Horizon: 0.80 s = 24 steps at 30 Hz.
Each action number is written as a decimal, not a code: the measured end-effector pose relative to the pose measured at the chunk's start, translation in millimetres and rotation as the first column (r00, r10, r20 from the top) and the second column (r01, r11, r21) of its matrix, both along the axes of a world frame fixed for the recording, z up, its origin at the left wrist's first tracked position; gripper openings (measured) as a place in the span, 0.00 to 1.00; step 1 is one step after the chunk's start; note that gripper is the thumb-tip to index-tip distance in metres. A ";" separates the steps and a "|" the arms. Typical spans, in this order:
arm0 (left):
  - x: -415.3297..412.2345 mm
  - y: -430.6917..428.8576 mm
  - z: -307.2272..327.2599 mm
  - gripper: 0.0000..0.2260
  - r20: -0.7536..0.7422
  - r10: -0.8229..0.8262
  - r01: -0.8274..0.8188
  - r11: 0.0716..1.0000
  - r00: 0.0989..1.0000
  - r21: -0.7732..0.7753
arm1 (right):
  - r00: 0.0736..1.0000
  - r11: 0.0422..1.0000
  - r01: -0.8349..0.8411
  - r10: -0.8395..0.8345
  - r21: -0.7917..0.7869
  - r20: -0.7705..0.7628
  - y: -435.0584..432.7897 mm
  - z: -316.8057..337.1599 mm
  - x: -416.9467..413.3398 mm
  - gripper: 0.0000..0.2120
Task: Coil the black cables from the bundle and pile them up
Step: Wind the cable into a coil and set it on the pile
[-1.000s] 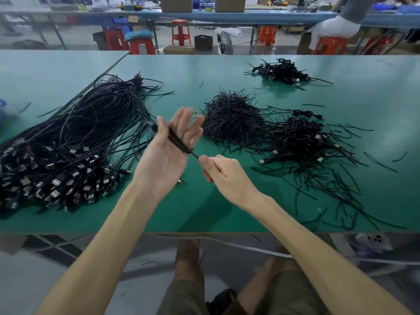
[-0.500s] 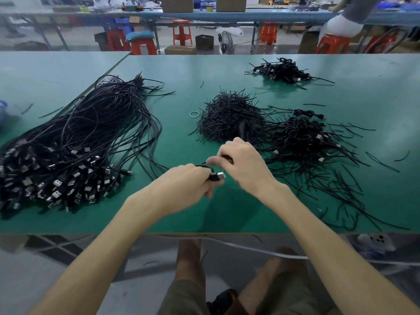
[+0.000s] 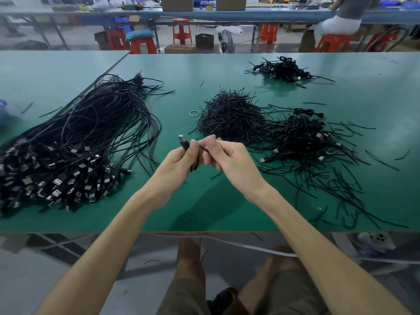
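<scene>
Coiled black cable, plug end up, held above the green table. Our left hand curls its fingers round the coil; our right hand pinches a thin strand beside it. We judge binding is under way. Next: secure the coil and place it on the pile at right. The bundle lies at left.

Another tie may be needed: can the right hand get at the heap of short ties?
Probably yes: the heap of short ties lies just past the right hand, nothing between, though its fingers pinch a thin strand.
</scene>
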State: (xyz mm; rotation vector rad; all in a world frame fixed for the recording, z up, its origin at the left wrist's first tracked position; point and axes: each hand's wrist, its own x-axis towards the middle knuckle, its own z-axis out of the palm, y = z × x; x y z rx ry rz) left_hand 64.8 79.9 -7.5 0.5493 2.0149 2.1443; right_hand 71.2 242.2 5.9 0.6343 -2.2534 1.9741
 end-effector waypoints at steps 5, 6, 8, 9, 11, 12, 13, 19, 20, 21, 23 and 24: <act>-4.3 13.2 1.1 0.23 0.271 -0.076 -0.059 0.886 0.960 0.460 | 0.999 0.985 0.042 -0.039 0.166 -0.026 -13.8 -16.3 2.3 0.19; -5.0 14.0 1.3 0.22 0.307 -0.097 -0.083 0.848 0.947 0.524 | 0.998 0.985 0.057 -0.057 0.165 -0.004 -14.4 -20.5 0.8 0.19; -5.6 11.9 1.4 0.18 0.392 -0.123 -0.164 0.765 0.912 0.623 | 0.994 0.977 0.103 -0.109 0.185 0.019 -13.8 -27.3 -1.8 0.20; -5.5 10.3 1.5 0.15 0.426 -0.127 -0.201 0.738 0.896 0.644 | 0.991 0.970 0.127 -0.134 0.207 0.019 -12.9 -30.2 -2.6 0.20; -5.0 9.5 1.6 0.13 0.450 -0.133 -0.235 0.705 0.883 0.669 | 0.986 0.951 0.159 -0.168 0.264 0.012 -10.3 -35.3 -4.1 0.21; -4.6 10.1 1.9 0.14 0.447 -0.138 -0.240 0.686 0.884 0.686 | 0.985 0.943 0.161 -0.172 0.290 0.012 -9.0 -37.3 -4.8 0.19; -4.4 10.8 2.4 0.14 0.443 -0.142 -0.245 0.668 0.885 0.703 | 0.985 0.939 0.157 -0.170 0.307 0.016 -7.9 -38.9 -5.3 0.18; -7.9 11.7 0.6 0.16 0.417 -0.174 -0.191 0.691 0.892 0.697 | 0.993 0.960 0.073 -0.095 0.269 0.072 -10.7 -37.3 -2.4 0.16; -7.6 12.6 -0.3 0.16 0.409 -0.170 -0.181 0.702 0.896 0.689 | 0.994 0.975 0.036 -0.057 0.220 0.092 -12.1 -36.6 -1.7 0.19; -7.1 14.4 -1.0 0.16 0.404 -0.162 -0.176 0.714 0.900 0.677 | 0.994 0.984 0.013 -0.032 0.175 0.102 -13.3 -36.1 -1.2 0.21; -5.9 18.5 -2.8 0.17 0.393 -0.130 -0.167 0.754 0.910 0.636 | 0.993 0.994 0.009 -0.022 0.108 0.115 -14.9 -34.3 -1.1 0.24; -5.2 19.6 -3.5 0.16 0.382 -0.112 -0.156 0.781 0.917 0.604 | 0.991 0.998 0.008 -0.018 0.070 0.131 -14.9 -33.8 -1.3 0.24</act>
